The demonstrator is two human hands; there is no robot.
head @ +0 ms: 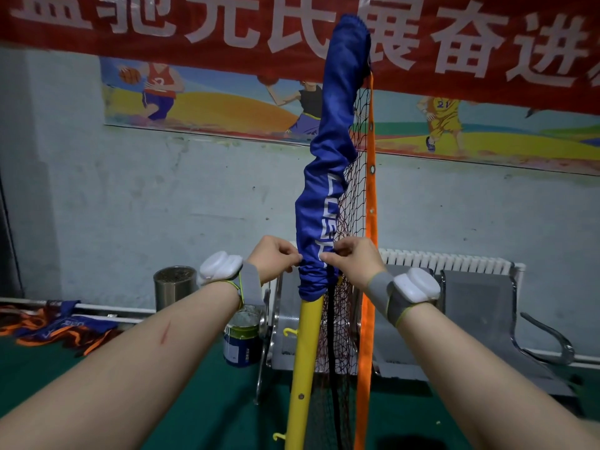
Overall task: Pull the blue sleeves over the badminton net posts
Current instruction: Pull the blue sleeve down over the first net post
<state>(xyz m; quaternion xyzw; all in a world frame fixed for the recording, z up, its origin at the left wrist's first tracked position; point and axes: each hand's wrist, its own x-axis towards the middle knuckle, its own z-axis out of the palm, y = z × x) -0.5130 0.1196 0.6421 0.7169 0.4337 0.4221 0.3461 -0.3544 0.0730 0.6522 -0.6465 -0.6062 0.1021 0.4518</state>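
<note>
A blue sleeve (328,164) with white lettering covers the upper part of a yellow net post (305,358) that stands upright in the middle of the view. The sleeve's lower end is bunched in folds just above the bare yellow part. My left hand (276,258) pinches the bunched fabric on its left side. On the right side, my right hand (354,258) pinches the same folds. A dark net (352,203) and an orange net band (370,222) hang right of the post.
A metal bench (480,316) and a white radiator (454,259) stand behind the post against the wall. A paint can (242,339) and a steel bin (175,287) sit at left. More blue and orange fabric (61,326) lies on the green floor, far left.
</note>
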